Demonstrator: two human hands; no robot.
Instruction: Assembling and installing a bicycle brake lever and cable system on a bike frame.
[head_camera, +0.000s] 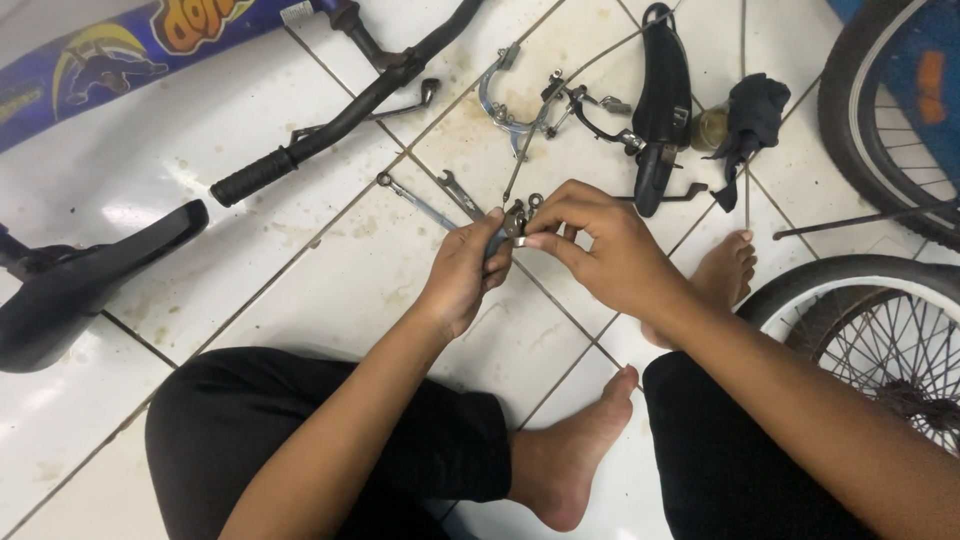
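Observation:
My left hand (462, 272) grips a small metal brake part (508, 226) above the white tiled floor (330, 270). My right hand (598, 247) pinches a small nut or washer at the end of that same part, fingertips touching it. A thin cable (560, 305) runs under both hands across the tiles. Two wrenches (432, 200) lie on the floor just beyond my left hand. A silver brake caliper (505, 100) and a second dark caliper (590, 110) lie farther out.
A black handlebar with grip (330, 125) and a blue bicycle frame (110, 50) lie at the upper left. A black saddle (70, 285) sits at left. Another black saddle (662, 100), a dark rag (750, 125) and two wheels (880, 330) stand at right. My bare feet rest on the tiles.

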